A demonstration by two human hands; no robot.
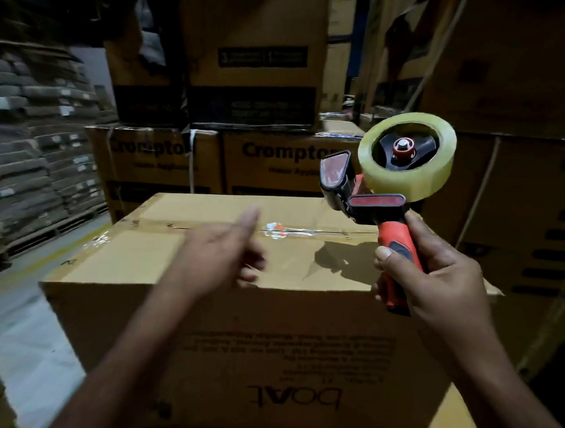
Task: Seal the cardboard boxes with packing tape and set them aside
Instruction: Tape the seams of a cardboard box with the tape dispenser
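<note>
As tape (pixel 306 231) already covers top seam, right hand (pixel 443 285), fingers curled round dispenser (pixel 373 188), holds it raised clear, right. Left hand (pixel 221 250) blurred above box (pixel 127 258), near centre; fingers seemingly extended, empty, probably to smooth tape.

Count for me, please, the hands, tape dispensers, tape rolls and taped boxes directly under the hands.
2 hands: left hand, right hand
1 tape dispenser
1 tape roll
1 taped box
Total: 5
</note>
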